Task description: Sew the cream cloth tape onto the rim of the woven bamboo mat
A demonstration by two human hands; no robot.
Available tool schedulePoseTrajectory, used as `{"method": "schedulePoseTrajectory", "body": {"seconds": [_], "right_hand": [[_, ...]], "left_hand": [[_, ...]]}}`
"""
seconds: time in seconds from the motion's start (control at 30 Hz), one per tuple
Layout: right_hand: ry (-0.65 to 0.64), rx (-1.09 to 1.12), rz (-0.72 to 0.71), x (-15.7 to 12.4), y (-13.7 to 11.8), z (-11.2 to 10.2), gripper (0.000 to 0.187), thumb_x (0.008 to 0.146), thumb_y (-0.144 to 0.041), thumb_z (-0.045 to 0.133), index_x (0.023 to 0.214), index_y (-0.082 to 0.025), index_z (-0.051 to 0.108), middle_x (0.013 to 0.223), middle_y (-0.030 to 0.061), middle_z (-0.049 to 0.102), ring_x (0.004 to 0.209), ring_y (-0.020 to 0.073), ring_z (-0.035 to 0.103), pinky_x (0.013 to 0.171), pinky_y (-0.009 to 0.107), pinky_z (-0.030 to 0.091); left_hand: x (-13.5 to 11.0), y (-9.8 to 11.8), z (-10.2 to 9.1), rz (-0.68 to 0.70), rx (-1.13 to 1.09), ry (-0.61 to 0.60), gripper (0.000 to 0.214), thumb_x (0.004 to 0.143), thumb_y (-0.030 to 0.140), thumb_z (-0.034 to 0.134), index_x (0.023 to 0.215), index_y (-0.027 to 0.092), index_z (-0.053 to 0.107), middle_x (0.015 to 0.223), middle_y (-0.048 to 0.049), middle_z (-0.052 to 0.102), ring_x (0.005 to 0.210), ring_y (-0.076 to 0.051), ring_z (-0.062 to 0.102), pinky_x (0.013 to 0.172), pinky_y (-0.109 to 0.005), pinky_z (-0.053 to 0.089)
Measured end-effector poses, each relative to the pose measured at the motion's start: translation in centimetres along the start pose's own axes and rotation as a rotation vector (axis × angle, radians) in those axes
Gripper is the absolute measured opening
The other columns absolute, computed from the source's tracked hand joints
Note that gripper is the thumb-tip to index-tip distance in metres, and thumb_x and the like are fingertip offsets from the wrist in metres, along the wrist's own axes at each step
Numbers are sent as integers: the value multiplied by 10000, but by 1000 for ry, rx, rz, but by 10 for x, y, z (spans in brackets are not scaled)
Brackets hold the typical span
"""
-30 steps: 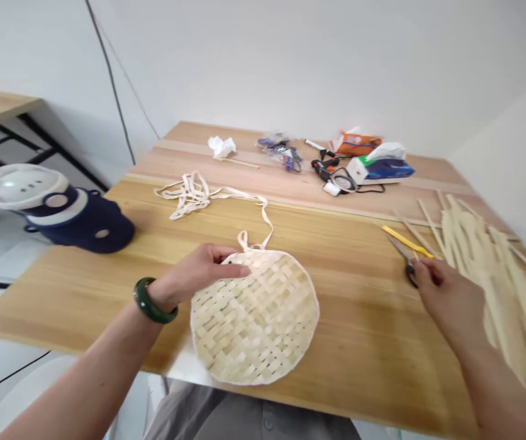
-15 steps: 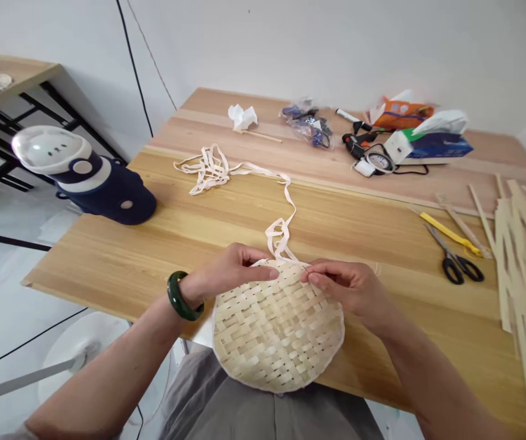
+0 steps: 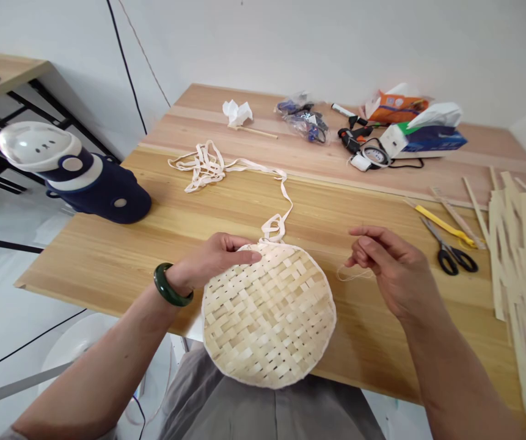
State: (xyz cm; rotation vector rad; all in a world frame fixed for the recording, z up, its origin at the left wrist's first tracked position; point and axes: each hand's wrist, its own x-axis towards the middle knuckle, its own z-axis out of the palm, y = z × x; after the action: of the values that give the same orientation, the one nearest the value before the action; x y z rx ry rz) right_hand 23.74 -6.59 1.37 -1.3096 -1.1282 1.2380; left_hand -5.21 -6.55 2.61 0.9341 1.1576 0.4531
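Note:
A round woven bamboo-strip piece (image 3: 269, 318) with a pale fabric edging leans over the table's front edge against my lap. My left hand (image 3: 228, 256) grips its upper left rim, thumb on the front face and fingers behind. From the top of the rim runs a pale fabric tape (image 3: 274, 226), trailing across the table to a loose tangle (image 3: 205, 165). To the right, apart from the woven piece, my right hand (image 3: 382, 256) is raised with its fingers pinched. A thin light thread (image 3: 354, 277) loops below these fingers; whether they also hold a needle is too small to tell.
Scissors (image 3: 450, 249), a yellow tool (image 3: 443, 225) and flat wooden strips (image 3: 519, 263) lie at the right. Tissue packs (image 3: 423, 137), a glue gun (image 3: 354, 137) and bagged items (image 3: 303, 119) are at the back. A navy bear-shaped container (image 3: 93, 180) stands left.
My right hand has left the rim and moved right and slightly up, drawing the thread along. My left hand keeps hold of the woven piece, which now shows its full round outline.

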Motion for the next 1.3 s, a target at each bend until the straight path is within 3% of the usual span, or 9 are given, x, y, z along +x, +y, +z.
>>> {"method": "schedulePoseTrajectory", "body": {"seconds": [0.17, 0.4, 0.77, 0.93, 1.0, 1.1, 1.17, 1.23, 1.3], "right_hand": [[-123, -28, 165, -7, 6, 12, 200, 766, -382, 744, 870, -218, 696, 765, -33, 608, 623, 96, 589, 665, 266, 478], [-277, 128, 338, -12, 8, 34, 229, 747, -426, 761, 858, -226, 741, 833, -6, 704, 733, 118, 601, 720, 260, 479], [-246, 77, 335, -20, 2, 41, 214, 677, -387, 803, 761, -212, 712, 716, -27, 645, 630, 99, 521, 596, 233, 418], [-223, 36, 306, -21, -3, 44, 215, 669, -383, 798, 742, -207, 700, 685, -24, 620, 620, 100, 509, 568, 231, 416], [-237, 17, 297, -21, -4, 45, 218, 680, -389, 786, 752, -203, 697, 692, -18, 618, 620, 106, 511, 566, 239, 423], [-254, -9, 276, -22, -4, 46, 227, 706, -396, 767, 778, -195, 689, 701, -18, 606, 618, 102, 501, 556, 233, 413], [-261, -28, 254, -22, -4, 48, 231, 723, -398, 760, 785, -192, 676, 681, -27, 575, 608, 94, 481, 541, 221, 394], [-270, -50, 223, -23, -5, 49, 233, 731, -397, 757, 785, -190, 664, 669, -31, 551, 608, 93, 470, 534, 217, 385], [-278, -75, 182, -24, -7, 50, 233, 727, -391, 758, 787, -186, 665, 668, -29, 546, 609, 96, 464, 533, 220, 384]], "left_hand": [[-2, 0, -1, 10, -75, -30, 167, 782, 335, 743, 839, 182, 779, 785, -30, 771, 663, -136, 683, 603, -217, 531], [-4, -1, 3, 13, -81, -19, 163, 792, 326, 740, 852, 180, 782, 766, -21, 763, 637, -120, 662, 577, -198, 511], [-11, -2, 5, 69, 65, -3, 252, 784, 414, 741, 833, 167, 752, 776, -11, 737, 651, -123, 632, 559, -194, 489], [-11, -1, 7, 111, 120, 10, 281, 805, 431, 710, 922, 178, 750, 868, -27, 754, 720, -157, 669, 616, -231, 524], [-13, 1, 10, 189, 221, 96, 358, 810, 454, 699, 1050, 189, 723, 977, -44, 753, 812, -192, 690, 695, -278, 553], [-18, 9, 19, 471, 567, 458, 443, 802, 444, 715, 1157, 182, 669, 1152, -80, 702, 1016, -240, 662, 889, -364, 536], [-20, 14, 29, 678, 800, 595, 403, 821, 405, 710, 1146, 171, 663, 1207, -92, 674, 1124, -251, 613, 993, -391, 480], [-19, 17, 39, 803, 905, 517, 350, 851, 373, 689, 1139, 175, 664, 1190, -83, 688, 1143, -240, 603, 1014, -382, 459], [-14, 18, 47, 827, 913, 380, 274, 873, 341, 669, 1097, 184, 687, 1089, -64, 731, 1061, -223, 640, 956, -361, 483]]}}
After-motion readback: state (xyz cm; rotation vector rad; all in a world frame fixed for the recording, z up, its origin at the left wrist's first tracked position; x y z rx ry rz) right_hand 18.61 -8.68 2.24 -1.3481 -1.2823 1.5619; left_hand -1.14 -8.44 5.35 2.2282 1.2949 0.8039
